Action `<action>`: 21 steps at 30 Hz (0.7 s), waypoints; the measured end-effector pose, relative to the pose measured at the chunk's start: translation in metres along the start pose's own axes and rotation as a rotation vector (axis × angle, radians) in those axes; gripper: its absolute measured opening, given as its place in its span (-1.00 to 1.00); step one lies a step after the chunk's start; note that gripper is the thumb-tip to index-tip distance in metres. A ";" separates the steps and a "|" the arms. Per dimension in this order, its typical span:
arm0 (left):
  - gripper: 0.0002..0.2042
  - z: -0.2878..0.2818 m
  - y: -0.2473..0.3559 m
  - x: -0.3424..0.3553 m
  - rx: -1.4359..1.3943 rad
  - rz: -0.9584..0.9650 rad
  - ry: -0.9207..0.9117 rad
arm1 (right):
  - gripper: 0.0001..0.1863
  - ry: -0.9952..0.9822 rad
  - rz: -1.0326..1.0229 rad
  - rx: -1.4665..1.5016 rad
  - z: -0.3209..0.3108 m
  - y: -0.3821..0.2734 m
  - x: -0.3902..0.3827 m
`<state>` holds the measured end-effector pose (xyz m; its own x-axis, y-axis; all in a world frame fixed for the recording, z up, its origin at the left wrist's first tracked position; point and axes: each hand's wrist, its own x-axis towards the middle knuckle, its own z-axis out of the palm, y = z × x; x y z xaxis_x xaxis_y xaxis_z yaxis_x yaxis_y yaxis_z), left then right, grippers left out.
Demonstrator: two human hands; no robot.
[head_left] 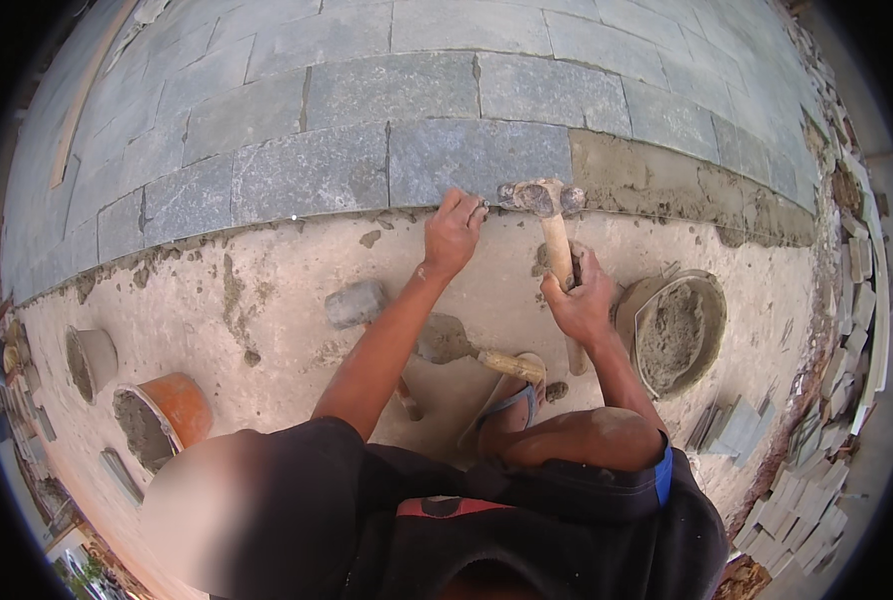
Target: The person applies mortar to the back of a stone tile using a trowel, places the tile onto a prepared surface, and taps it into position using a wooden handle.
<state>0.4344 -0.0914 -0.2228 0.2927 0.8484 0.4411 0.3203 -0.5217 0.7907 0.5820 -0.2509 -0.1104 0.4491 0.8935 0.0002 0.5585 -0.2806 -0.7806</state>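
Right hand (579,300) is closed around the pale wooden handle of a hammer (552,225), gripping it low on the shaft. The handle's long axis runs almost straight away from the person, so the worn metal head sits beyond the hand, right at the near edge of a grey stone slab (479,158). Left hand (453,235) lies just to the left of that head, fingers curled narrow and pinched on the same slab edge, perhaps steadying something small there; I cannot tell what. The left hand is the nearer of the two to the stone.

The slab is rough, speckled and rectangular, set in a course of like paving. To its right lies a bare strip of wet mortar bed (667,185). On the sandy ground nearby rest a trowel (462,345) and a round pan of mortar (679,335).
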 end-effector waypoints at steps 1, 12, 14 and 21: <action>-0.82 -0.001 0.001 0.000 0.010 0.011 0.003 | -0.50 -0.017 -0.021 -0.052 0.001 -0.001 0.002; -0.79 -0.002 0.002 0.001 0.097 0.025 0.010 | -0.47 -0.117 -0.103 0.008 0.002 -0.016 0.017; -0.79 -0.001 -0.002 0.000 0.128 0.029 0.010 | -0.46 -0.202 -0.055 -0.082 0.005 -0.015 0.020; -0.78 -0.003 -0.002 -0.001 0.113 -0.006 0.021 | -0.45 -0.218 -0.004 -0.138 0.004 -0.022 0.025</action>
<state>0.4307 -0.0912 -0.2234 0.2719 0.8528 0.4458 0.4225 -0.5220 0.7410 0.5777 -0.2210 -0.0955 0.2940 0.9449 -0.1437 0.6565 -0.3090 -0.6881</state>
